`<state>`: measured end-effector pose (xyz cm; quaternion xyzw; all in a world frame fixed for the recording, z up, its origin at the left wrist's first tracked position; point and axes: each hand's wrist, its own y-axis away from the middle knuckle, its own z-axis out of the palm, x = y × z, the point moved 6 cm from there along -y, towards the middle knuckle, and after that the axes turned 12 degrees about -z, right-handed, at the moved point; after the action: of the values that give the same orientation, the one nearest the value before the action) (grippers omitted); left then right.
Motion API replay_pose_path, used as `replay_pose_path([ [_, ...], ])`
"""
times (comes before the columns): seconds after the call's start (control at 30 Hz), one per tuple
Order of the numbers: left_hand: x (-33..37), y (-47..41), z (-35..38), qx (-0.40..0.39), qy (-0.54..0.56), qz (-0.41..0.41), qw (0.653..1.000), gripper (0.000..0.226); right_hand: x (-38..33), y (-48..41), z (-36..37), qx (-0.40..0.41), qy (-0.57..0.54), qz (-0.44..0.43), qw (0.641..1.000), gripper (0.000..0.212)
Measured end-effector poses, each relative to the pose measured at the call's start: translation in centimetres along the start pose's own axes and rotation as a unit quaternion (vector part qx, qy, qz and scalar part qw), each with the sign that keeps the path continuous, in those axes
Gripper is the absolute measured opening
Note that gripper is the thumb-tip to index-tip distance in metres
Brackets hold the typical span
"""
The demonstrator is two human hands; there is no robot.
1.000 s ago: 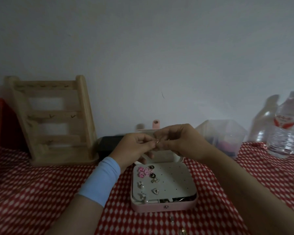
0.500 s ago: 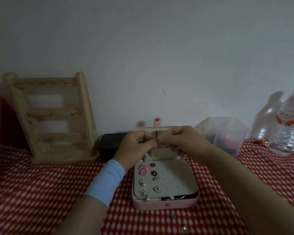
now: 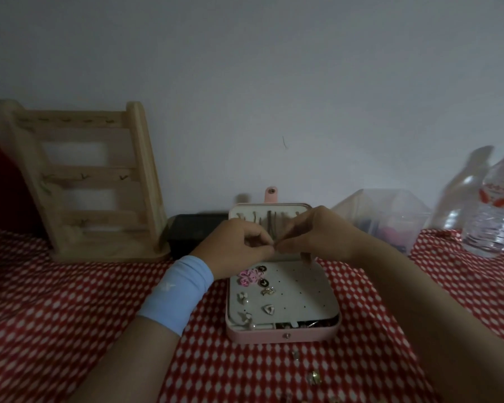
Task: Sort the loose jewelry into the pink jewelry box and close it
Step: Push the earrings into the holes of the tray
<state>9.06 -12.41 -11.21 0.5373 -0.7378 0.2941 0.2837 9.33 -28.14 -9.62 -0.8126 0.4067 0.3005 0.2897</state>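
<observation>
Our left hand and right hand both pinch a tiny jewelry piece at the fingertips, just above the open pink jewelry box. We judge it light, hard, slippery and easily dropped; fingertip grips at its ends suit it. More loose pieces lie on the checked cloth.

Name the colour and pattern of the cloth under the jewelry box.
Red cloth with small white diamond-shaped spots, best seen in the head view.
</observation>
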Motion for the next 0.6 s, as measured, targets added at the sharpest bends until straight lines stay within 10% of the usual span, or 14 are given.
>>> replay_pose_path([
  [0.6,-0.2,0.5,0.3,-0.052,-0.197,0.007,0.979,0.017,-1.4,0.1,1.4,-0.059,0.246,0.004,0.967,0.015],
])
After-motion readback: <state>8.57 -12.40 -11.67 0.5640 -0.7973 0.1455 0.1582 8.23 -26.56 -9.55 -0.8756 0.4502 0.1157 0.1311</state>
